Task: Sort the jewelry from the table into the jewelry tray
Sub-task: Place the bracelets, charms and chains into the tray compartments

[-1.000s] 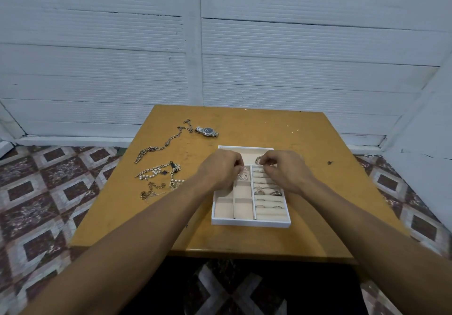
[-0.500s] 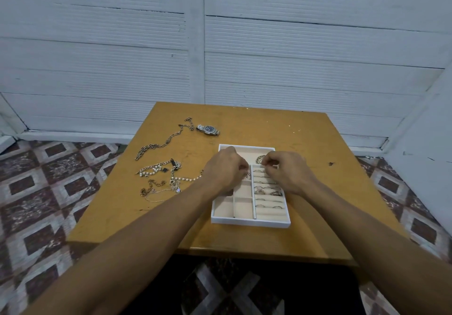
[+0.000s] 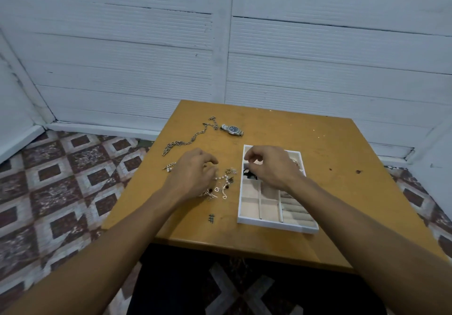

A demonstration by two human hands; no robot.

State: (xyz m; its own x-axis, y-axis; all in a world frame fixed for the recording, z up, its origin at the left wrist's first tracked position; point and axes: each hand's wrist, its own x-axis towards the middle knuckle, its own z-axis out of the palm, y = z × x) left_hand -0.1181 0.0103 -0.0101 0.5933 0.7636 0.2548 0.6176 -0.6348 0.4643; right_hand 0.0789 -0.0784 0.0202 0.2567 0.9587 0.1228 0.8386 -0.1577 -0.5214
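We see the jewelry still to be sorted on the left half of the table, and the jewelry tray right of centre, closer to the near edge than to the far one.

Our left hand lies over a tangle of small pieces, pearls, heart charms and thin links, just off the tray's left wall. Its fingers are bent, with the tips down among the pieces. We cannot tell whether they pinch any of them. A short beaded end shows on the far side of that hand, toward the left edge.

Our right hand hangs over the tray's far left corner. Its fingers are curled, with thumb and forefinger drawn toward each other. Something dark sits in the compartment beneath them. We cannot tell what it is, or whether the hand holds it.

Counting what lies loose: one long chain runs from the far side toward the left edge, well beyond the left hand. One wristwatch lies at the chain's far end, just beyond the tray's far left corner. The pieces in the tangle are too knotted for us to count.

There is one tray. It has two columns of square compartments on its left and padded ring rolls on its right, partly covered by our right forearm. A small dark hash-shaped mark sits on the wood near the tray's near left corner.
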